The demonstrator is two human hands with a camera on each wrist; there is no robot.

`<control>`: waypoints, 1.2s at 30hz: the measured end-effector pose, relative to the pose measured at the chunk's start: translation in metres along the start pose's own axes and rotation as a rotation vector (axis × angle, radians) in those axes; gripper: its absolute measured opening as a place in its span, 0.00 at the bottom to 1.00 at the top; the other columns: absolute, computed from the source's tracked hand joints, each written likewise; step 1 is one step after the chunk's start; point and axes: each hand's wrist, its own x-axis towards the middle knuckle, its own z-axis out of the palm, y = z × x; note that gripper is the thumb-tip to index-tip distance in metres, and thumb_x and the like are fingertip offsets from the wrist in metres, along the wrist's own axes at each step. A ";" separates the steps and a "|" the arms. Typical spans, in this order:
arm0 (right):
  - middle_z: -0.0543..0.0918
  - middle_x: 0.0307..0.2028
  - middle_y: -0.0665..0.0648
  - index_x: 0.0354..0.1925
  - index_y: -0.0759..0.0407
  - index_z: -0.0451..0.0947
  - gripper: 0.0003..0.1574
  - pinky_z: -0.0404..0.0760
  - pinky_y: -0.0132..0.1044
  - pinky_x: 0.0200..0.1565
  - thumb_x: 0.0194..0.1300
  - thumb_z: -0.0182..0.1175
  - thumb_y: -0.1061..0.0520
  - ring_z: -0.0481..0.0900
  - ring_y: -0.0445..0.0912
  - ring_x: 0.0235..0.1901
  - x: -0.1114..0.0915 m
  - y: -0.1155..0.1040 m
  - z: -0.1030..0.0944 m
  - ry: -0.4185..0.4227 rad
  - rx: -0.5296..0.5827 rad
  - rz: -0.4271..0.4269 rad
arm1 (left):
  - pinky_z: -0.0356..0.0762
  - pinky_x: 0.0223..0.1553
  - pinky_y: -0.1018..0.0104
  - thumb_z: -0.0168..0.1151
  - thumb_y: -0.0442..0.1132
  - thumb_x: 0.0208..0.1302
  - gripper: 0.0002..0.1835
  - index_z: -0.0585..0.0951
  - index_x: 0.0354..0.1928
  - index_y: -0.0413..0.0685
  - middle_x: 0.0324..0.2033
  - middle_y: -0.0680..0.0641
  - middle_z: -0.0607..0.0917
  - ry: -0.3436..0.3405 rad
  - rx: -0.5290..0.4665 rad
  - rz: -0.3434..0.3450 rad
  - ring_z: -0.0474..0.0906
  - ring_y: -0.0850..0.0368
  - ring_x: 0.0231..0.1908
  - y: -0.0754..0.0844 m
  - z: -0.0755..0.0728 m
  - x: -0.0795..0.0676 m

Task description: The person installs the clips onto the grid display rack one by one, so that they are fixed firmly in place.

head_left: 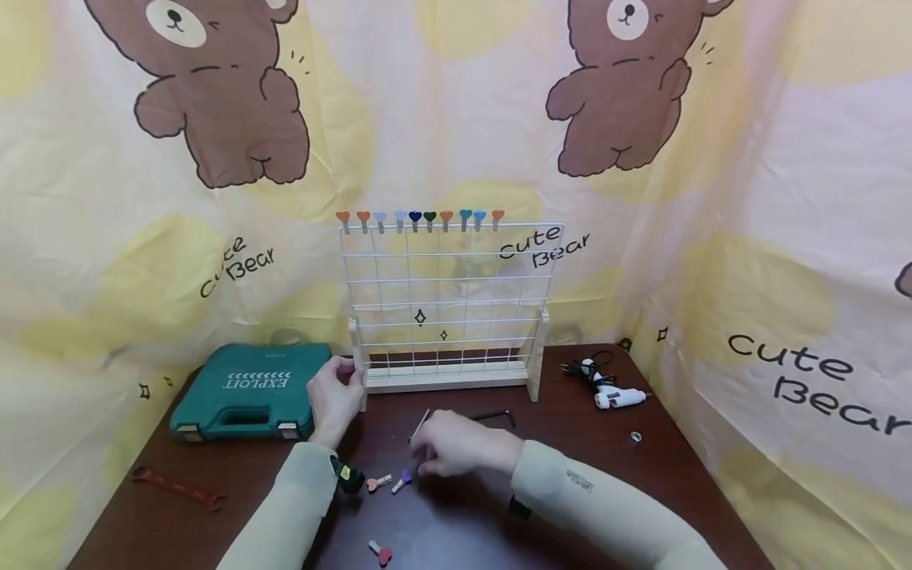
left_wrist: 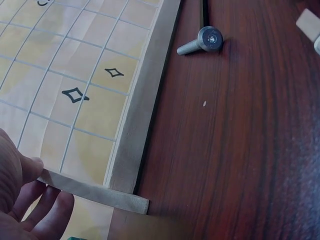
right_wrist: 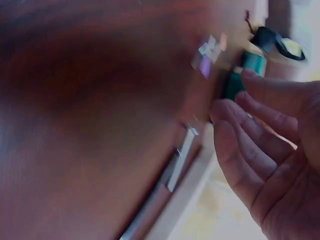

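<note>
My left hand (head_left: 333, 402) grips the left wooden upright (left_wrist: 95, 191) of a wire grid rack, thumb on one side and fingers on the other. Heart-topped mini clothespins (head_left: 430, 218) in several colours line the rack's top wire. Over the table, in front of the rack, is my right hand (head_left: 456, 445), its fingers loosely bent with nothing seen in them. Just left of it lie a purple-heart clothespin (head_left: 402, 480) and an orange-heart clothespin (head_left: 378, 483). A pink-heart clothespin (head_left: 381, 554) lies nearer the front. A metal bolt (left_wrist: 210, 40) rests before the rack's wooden base (head_left: 445, 383).
Behind the right hand lies a black hex key (head_left: 504, 415). A green tool case (head_left: 249, 396) stands at the left, with a red wrench (head_left: 178, 486) before it. On the right are a white glue gun (head_left: 618, 397) with its cord and a small shiny round piece (head_left: 636, 436).
</note>
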 end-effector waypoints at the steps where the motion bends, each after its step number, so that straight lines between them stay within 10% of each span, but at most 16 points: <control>1: 0.90 0.36 0.40 0.48 0.51 0.90 0.11 0.76 0.18 0.36 0.66 0.74 0.55 0.79 0.22 0.31 0.005 -0.001 0.008 -0.010 -0.008 -0.003 | 0.77 0.45 0.47 0.74 0.36 0.65 0.05 0.87 0.41 0.45 0.37 0.44 0.90 0.003 0.002 0.001 0.84 0.45 0.39 -0.001 0.000 0.000; 10: 0.85 0.28 0.31 0.38 0.38 0.93 0.03 0.73 0.20 0.34 0.65 0.75 0.50 0.72 0.22 0.28 0.027 0.001 0.040 -0.033 -0.125 -0.027 | 0.77 0.44 0.47 0.75 0.36 0.64 0.05 0.88 0.40 0.45 0.37 0.44 0.91 0.009 -0.002 0.010 0.84 0.44 0.39 0.000 -0.002 -0.001; 22: 0.80 0.29 0.32 0.35 0.41 0.89 0.05 0.71 0.22 0.32 0.61 0.76 0.53 0.73 0.26 0.27 0.010 0.004 0.033 -0.013 -0.060 0.020 | 0.76 0.45 0.47 0.75 0.36 0.64 0.05 0.88 0.40 0.45 0.35 0.45 0.90 0.011 -0.011 0.007 0.84 0.45 0.38 0.000 -0.001 0.000; 28: 0.86 0.27 0.35 0.35 0.48 0.87 0.06 0.78 0.21 0.33 0.60 0.74 0.59 0.78 0.25 0.26 -0.022 0.026 -0.021 0.079 0.117 0.039 | 0.75 0.45 0.47 0.75 0.36 0.64 0.06 0.88 0.41 0.46 0.36 0.45 0.90 0.002 -0.021 0.001 0.83 0.46 0.38 0.001 -0.001 -0.001; 36: 0.91 0.37 0.50 0.45 0.60 0.91 0.10 0.86 0.36 0.43 0.66 0.71 0.68 0.88 0.41 0.37 -0.061 0.053 -0.153 0.333 0.109 0.059 | 0.77 0.44 0.47 0.75 0.36 0.64 0.06 0.88 0.41 0.46 0.35 0.45 0.90 0.010 -0.019 0.008 0.84 0.46 0.38 -0.001 -0.002 0.000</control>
